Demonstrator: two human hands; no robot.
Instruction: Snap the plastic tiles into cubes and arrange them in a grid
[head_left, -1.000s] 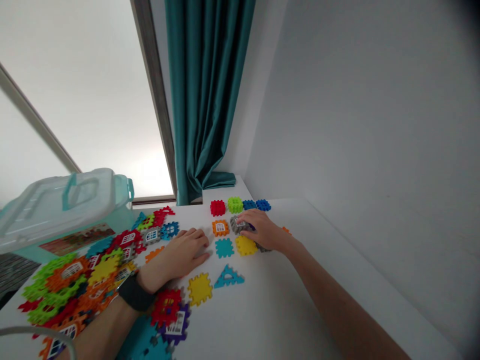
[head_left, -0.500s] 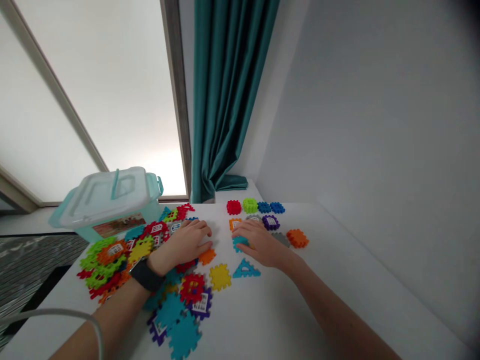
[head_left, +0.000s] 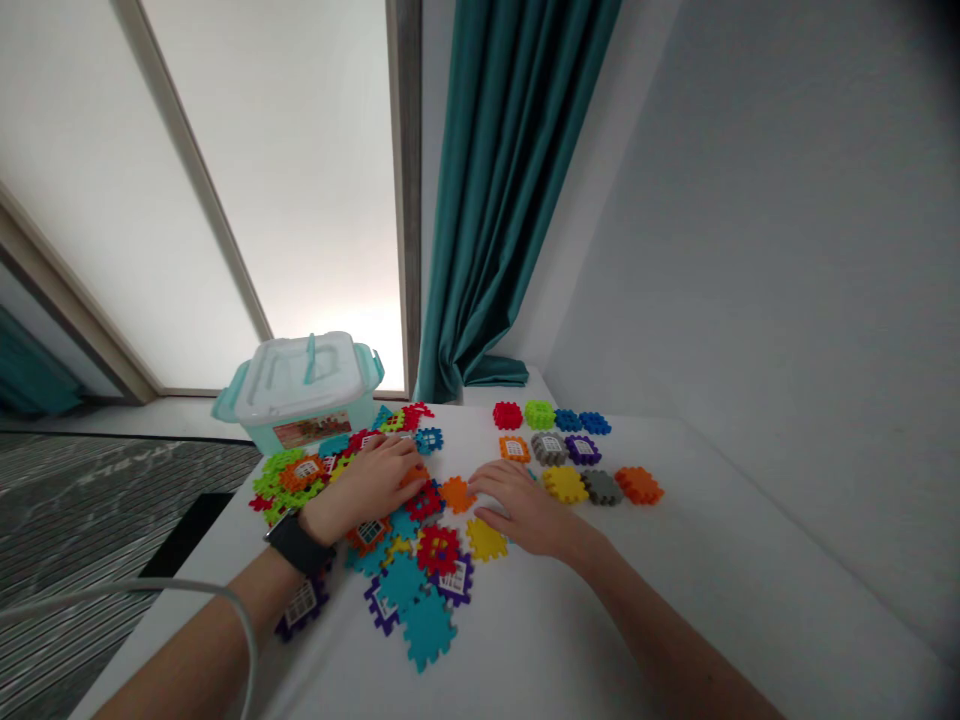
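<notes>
My left hand [head_left: 375, 482], with a black watch [head_left: 298, 543] on its wrist, rests palm down on a heap of toothed plastic building tiles. Its fingers are apart over the tiles, and whatever lies beneath them is hidden. My right hand [head_left: 523, 508] is low over the table, thumb apart from the stretched fingers. An orange tile [head_left: 456, 494] lies by its fingertips and a yellow tile [head_left: 487, 540] just below its thumb. Nothing shows in its grasp. Close by are a red tile [head_left: 439, 551] and a light blue tile [head_left: 430, 628].
Behind the heap stands a lidded plastic box [head_left: 300, 390]. To the right are small groups of tiles by colour: red [head_left: 508, 416], lime [head_left: 540, 414], yellow [head_left: 565, 485], grey [head_left: 602, 487] and orange [head_left: 639, 485]. A pale cable [head_left: 187, 585] crosses the lower left.
The view has turned left, so everything sits further right. My right hand has moved left from the grouped tiles toward the loose orange and yellow ones. The light blue triangle is out of sight.
</notes>
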